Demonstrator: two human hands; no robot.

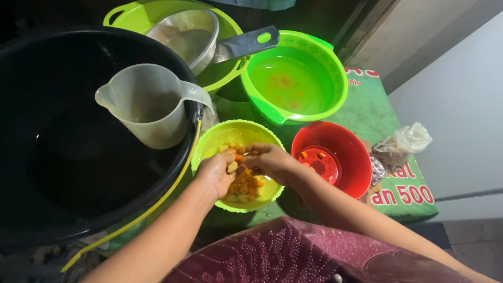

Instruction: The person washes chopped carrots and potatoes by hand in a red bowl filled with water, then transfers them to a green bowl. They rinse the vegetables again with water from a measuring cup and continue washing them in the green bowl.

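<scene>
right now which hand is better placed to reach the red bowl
Right, probably. The right hand sits at the side of the yellow-green bowl nearest the red bowl. The left hand rests on the far side, over the chopped pieces.

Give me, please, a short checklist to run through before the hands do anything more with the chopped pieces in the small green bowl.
1. Both hands inside the bowl: ok. The left hand and right hand are both in the small green bowl.
2. Pieces contained: ok. The orange and pale chopped pieces lie inside the bowl.
3. Red basket emptied: not ok. A few bits remain in the red basket.
4. Water at hand: ok. The large green bowl holds liquid.
5. Clear jug steady: cannot tell; it sits at the black tub's rim.
</scene>
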